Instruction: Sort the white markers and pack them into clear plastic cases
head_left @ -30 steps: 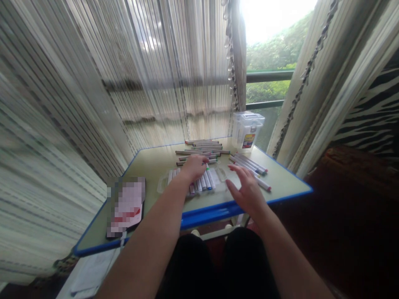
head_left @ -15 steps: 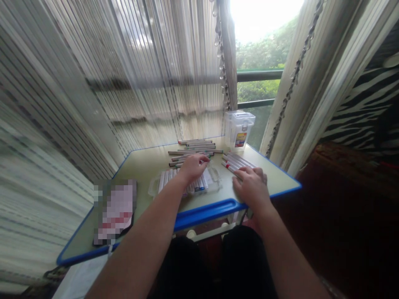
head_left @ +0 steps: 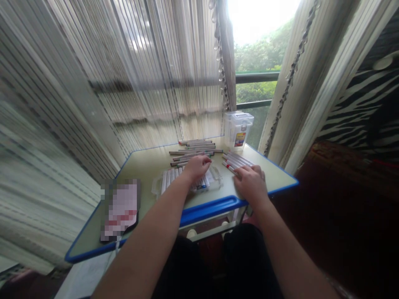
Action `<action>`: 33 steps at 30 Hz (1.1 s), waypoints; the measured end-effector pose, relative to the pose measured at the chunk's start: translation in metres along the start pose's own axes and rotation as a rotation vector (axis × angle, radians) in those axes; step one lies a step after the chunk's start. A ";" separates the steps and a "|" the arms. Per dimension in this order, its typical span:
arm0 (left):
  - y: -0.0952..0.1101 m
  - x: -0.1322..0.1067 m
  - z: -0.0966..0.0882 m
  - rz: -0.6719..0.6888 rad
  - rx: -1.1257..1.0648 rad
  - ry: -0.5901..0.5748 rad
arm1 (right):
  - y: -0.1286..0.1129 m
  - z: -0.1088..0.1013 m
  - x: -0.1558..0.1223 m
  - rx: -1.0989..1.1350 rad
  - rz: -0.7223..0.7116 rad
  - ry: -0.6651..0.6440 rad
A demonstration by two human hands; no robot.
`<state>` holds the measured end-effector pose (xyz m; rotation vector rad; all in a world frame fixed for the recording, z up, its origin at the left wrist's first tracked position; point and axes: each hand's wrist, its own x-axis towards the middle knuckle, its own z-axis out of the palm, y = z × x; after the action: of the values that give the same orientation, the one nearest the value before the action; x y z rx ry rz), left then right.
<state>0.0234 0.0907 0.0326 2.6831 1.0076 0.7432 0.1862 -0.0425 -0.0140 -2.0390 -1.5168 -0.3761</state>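
Observation:
My left hand (head_left: 197,166) rests over a clear flat tray (head_left: 215,183) holding a row of white markers, its fingers curled on the markers near the tray's far side. Whether it grips one is hidden. My right hand (head_left: 250,182) lies palm down with fingers curled on a group of white markers (head_left: 234,160) at the right of the small table (head_left: 146,166). Several grey markers (head_left: 196,148) lie in rows beyond the tray.
A clear plastic lidded box (head_left: 238,130) stands at the table's far right corner by the window. A blurred dark-edged object (head_left: 120,207) lies at the table's near left. Striped curtains hang close on the left and right. The table's blue rim (head_left: 205,208) faces my knees.
My right hand dropped from hovering open above the table edge onto the markers at the right. The left hand stayed over the tray. The view shifted slightly.

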 end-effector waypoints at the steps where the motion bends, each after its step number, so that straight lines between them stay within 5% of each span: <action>1: 0.000 0.000 -0.001 0.001 0.008 0.007 | 0.000 -0.001 0.000 0.001 -0.007 0.003; 18: -0.006 0.000 -0.007 -0.041 -0.004 0.040 | -0.001 0.001 0.002 -0.113 -0.019 -0.032; 33: -0.012 0.000 -0.011 -0.183 -0.035 0.103 | 0.009 0.007 0.003 0.043 -0.145 0.025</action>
<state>0.0109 0.0995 0.0383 2.5034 1.2324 0.8592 0.1953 -0.0378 -0.0207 -1.8904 -1.6488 -0.4203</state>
